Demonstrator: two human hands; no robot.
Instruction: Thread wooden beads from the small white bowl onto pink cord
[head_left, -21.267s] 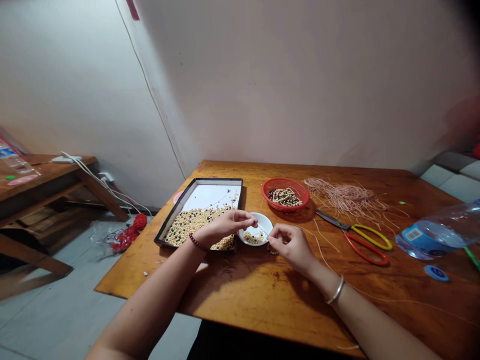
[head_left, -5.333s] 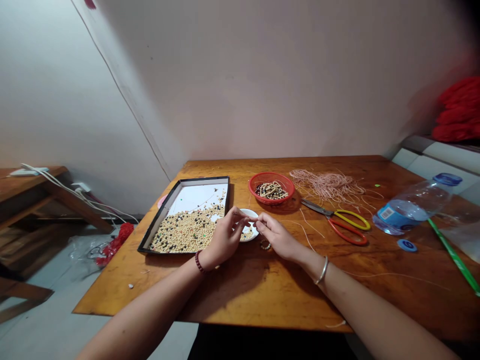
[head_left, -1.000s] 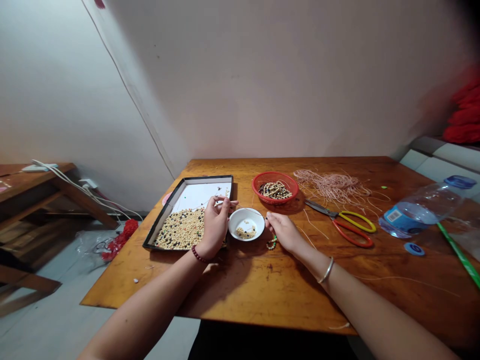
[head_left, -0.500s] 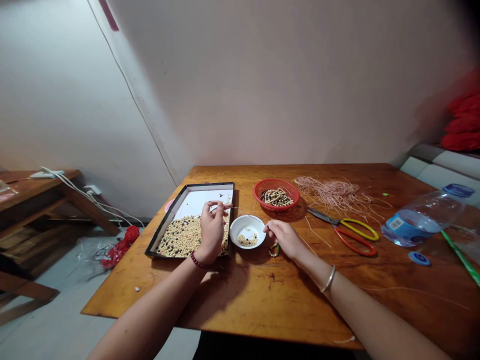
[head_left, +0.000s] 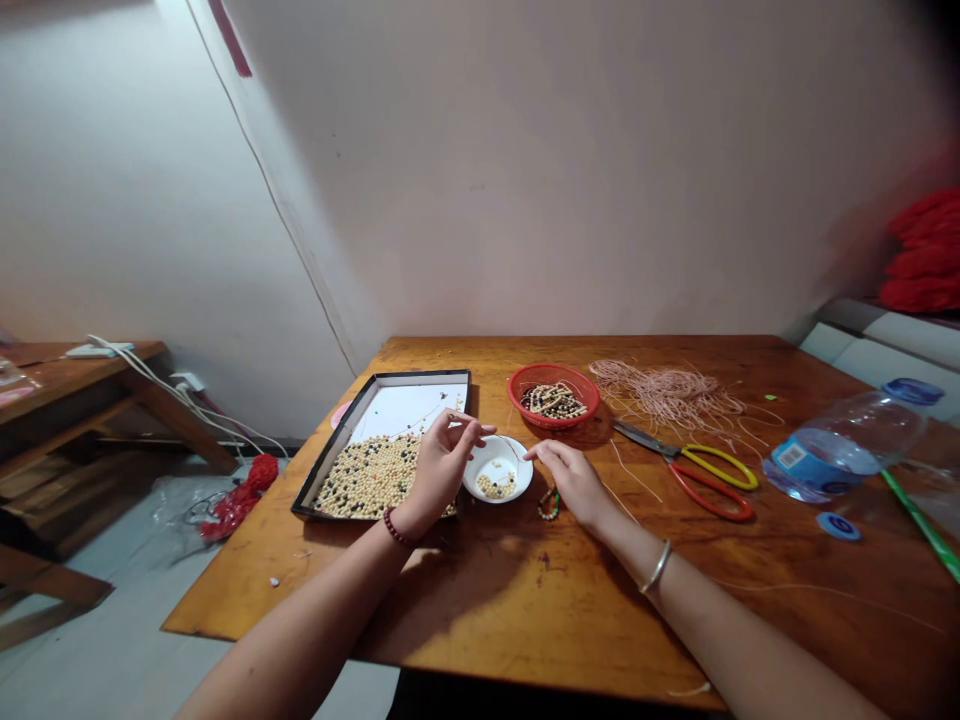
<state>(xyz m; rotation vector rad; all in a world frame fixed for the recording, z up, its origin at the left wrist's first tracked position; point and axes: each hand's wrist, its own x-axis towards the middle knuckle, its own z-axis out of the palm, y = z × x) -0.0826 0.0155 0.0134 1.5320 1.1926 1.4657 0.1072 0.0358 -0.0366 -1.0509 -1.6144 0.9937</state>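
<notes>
My left hand (head_left: 441, 468) is over the right edge of a black-rimmed tray (head_left: 390, 408), thumb and fingers pinched on a thin cord. This cord runs across the white bowl (head_left: 501, 454) toward my right hand (head_left: 571, 482), whose fingertips are pinched by the bowl's right rim. Inside the bowl lie cream and dark beads (head_left: 495, 487). A short string of mixed beads (head_left: 550, 506) hangs or lies just below my right fingers; I cannot tell which. Loose beads (head_left: 367, 475), mostly cream with some dark ones, cover the near part of the tray.
Behind the bowl stands a red basket (head_left: 513, 402) of strung beads. A tangle of pink cord (head_left: 667, 390), scissors (head_left: 675, 456) with yellow and red handles, a plastic bottle (head_left: 832, 458) and a blue cap (head_left: 838, 526) are to the right on the wooden table (head_left: 525, 620).
My left hand has moved right, from over the tray toward the bowl. My right hand has barely moved; its fingers now point more toward the bowl.
</notes>
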